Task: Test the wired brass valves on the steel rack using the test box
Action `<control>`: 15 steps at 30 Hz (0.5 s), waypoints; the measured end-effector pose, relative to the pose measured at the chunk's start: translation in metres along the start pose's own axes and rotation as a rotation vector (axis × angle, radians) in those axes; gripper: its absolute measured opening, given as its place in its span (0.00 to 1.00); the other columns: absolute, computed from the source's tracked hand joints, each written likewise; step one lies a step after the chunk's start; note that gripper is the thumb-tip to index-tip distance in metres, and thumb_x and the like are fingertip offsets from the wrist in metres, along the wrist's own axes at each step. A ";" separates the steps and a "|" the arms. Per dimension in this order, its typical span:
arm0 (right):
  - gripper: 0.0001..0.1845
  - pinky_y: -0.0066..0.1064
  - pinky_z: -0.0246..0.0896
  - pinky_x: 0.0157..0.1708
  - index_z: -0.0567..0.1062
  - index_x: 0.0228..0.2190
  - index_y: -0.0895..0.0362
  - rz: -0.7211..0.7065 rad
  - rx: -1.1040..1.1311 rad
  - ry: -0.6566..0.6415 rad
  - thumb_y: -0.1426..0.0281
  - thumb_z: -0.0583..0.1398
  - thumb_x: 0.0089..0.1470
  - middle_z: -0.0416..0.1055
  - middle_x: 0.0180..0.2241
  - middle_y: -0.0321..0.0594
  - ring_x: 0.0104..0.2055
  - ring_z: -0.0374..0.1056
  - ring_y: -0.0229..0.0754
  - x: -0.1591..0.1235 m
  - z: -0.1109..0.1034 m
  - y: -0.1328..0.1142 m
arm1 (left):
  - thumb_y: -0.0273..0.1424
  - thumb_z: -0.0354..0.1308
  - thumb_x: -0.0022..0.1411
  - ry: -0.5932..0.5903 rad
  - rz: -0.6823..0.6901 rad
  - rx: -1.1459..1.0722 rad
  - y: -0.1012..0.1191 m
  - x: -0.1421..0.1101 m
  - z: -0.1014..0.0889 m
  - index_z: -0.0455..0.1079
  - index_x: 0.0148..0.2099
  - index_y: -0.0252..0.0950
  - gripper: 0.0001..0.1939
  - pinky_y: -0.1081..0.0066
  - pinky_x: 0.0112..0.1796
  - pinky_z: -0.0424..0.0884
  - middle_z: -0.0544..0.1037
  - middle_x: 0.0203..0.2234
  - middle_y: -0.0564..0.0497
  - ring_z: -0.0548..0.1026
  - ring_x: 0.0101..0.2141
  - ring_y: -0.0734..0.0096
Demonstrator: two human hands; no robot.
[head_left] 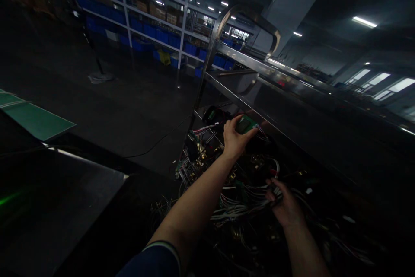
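Observation:
My left hand point(234, 138) grips a green circuit board point(245, 124) by its edges, thumb on one side and fingers on the other. Thin wires leave the board's right end. Lower and to the right, my right hand point(282, 201) has its fingers curled around a bunch of wires point(275, 192). Beneath both hands lies a dark heap of wire harnesses point(233, 210) with brass-coloured fittings point(202, 154) among them. The lower part of the heap is too dark to make out.
A metal cart frame point(233, 54) with a curved handle rises behind the heap. Storage shelves point(155, 9) with blue bins stand across the floor. At left are a metal-edged table point(90, 182) and a green mat point(39, 119). A thin cable point(158, 142) crosses the floor.

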State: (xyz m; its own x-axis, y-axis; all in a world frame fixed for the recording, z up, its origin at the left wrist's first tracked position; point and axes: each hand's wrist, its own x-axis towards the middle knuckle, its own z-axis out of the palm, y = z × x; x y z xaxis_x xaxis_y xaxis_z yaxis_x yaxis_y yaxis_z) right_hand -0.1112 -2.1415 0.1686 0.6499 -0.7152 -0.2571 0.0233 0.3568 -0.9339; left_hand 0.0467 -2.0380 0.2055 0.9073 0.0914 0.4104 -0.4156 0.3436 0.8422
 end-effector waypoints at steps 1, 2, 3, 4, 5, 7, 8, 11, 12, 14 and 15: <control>0.17 0.21 0.53 0.12 0.71 0.22 0.59 -0.001 -0.006 -0.002 0.69 0.69 0.26 0.70 0.22 0.32 0.16 0.55 0.27 0.000 -0.001 0.000 | 0.32 0.71 0.40 0.001 -0.004 0.002 0.000 0.000 0.000 0.72 0.45 0.42 0.26 0.68 0.47 0.62 0.71 0.38 0.50 0.69 0.43 0.63; 0.17 0.22 0.54 0.13 0.71 0.23 0.59 -0.001 -0.011 -0.005 0.69 0.69 0.26 0.70 0.22 0.32 0.15 0.55 0.27 0.000 -0.001 0.000 | 0.32 0.71 0.40 0.003 -0.007 0.004 0.000 0.000 0.000 0.72 0.45 0.42 0.26 0.68 0.47 0.62 0.71 0.38 0.50 0.69 0.43 0.63; 0.17 0.22 0.54 0.13 0.71 0.23 0.59 0.000 -0.013 -0.009 0.69 0.69 0.26 0.70 0.22 0.32 0.15 0.55 0.27 0.000 -0.002 0.000 | 0.33 0.71 0.40 0.003 -0.009 0.005 0.000 0.000 0.001 0.72 0.45 0.42 0.27 0.68 0.47 0.62 0.71 0.39 0.49 0.69 0.43 0.63; 0.17 0.22 0.54 0.13 0.71 0.23 0.59 0.000 -0.012 -0.013 0.69 0.69 0.26 0.70 0.22 0.32 0.16 0.55 0.27 0.000 -0.002 0.000 | 0.33 0.71 0.40 0.003 -0.009 0.004 0.000 -0.001 0.001 0.72 0.45 0.43 0.27 0.68 0.47 0.62 0.71 0.39 0.49 0.68 0.44 0.63; 0.17 0.22 0.54 0.13 0.72 0.23 0.59 0.002 -0.010 -0.017 0.69 0.70 0.26 0.70 0.22 0.32 0.16 0.55 0.26 0.000 -0.002 0.000 | 0.33 0.71 0.40 0.004 -0.009 0.004 -0.001 -0.001 0.001 0.72 0.45 0.43 0.26 0.68 0.48 0.62 0.71 0.39 0.49 0.68 0.44 0.63; 0.17 0.22 0.54 0.13 0.71 0.22 0.59 0.006 -0.005 -0.021 0.68 0.70 0.26 0.70 0.22 0.31 0.16 0.55 0.26 0.000 -0.002 0.001 | 0.32 0.71 0.41 0.009 -0.010 0.007 0.000 -0.001 0.001 0.72 0.45 0.43 0.26 0.68 0.48 0.62 0.71 0.39 0.49 0.68 0.44 0.63; 0.17 0.22 0.54 0.13 0.71 0.23 0.59 0.005 -0.002 -0.019 0.68 0.70 0.26 0.70 0.22 0.31 0.16 0.55 0.26 0.000 -0.002 0.000 | 0.33 0.71 0.41 0.007 -0.011 0.012 0.000 0.000 0.001 0.72 0.45 0.42 0.26 0.68 0.48 0.62 0.71 0.39 0.49 0.68 0.44 0.63; 0.19 0.22 0.54 0.13 0.71 0.23 0.59 0.001 0.003 -0.015 0.69 0.70 0.25 0.70 0.22 0.31 0.15 0.54 0.26 -0.001 0.000 0.000 | 0.33 0.71 0.41 0.001 -0.020 0.019 0.001 -0.001 0.001 0.72 0.46 0.42 0.26 0.67 0.48 0.61 0.71 0.38 0.49 0.68 0.44 0.62; 0.19 0.21 0.54 0.13 0.71 0.23 0.59 0.001 0.004 -0.015 0.69 0.70 0.24 0.70 0.21 0.31 0.15 0.54 0.26 -0.001 0.000 0.000 | 0.33 0.71 0.41 0.003 -0.022 0.013 0.001 -0.001 0.002 0.72 0.45 0.42 0.26 0.67 0.48 0.61 0.71 0.38 0.49 0.68 0.44 0.62; 0.19 0.21 0.54 0.13 0.71 0.22 0.59 0.010 0.003 -0.014 0.69 0.70 0.23 0.70 0.21 0.31 0.15 0.53 0.26 -0.001 0.001 -0.001 | 0.33 0.71 0.40 0.013 -0.023 0.002 0.001 -0.001 0.002 0.72 0.45 0.42 0.26 0.67 0.48 0.61 0.71 0.38 0.49 0.68 0.44 0.62; 0.19 0.21 0.54 0.13 0.71 0.22 0.59 0.013 0.004 -0.010 0.69 0.70 0.23 0.70 0.21 0.31 0.15 0.53 0.26 -0.001 0.001 -0.001 | 0.33 0.71 0.40 0.016 -0.022 0.003 0.000 -0.001 0.002 0.72 0.45 0.43 0.26 0.67 0.48 0.61 0.71 0.38 0.49 0.68 0.44 0.62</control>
State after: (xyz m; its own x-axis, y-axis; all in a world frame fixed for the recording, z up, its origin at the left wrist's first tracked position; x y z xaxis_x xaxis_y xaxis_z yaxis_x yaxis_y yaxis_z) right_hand -0.1114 -2.1405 0.1699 0.6579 -0.7043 -0.2666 0.0178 0.3685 -0.9295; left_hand 0.0458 -2.0399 0.2063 0.9171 0.0991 0.3860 -0.3957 0.3430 0.8519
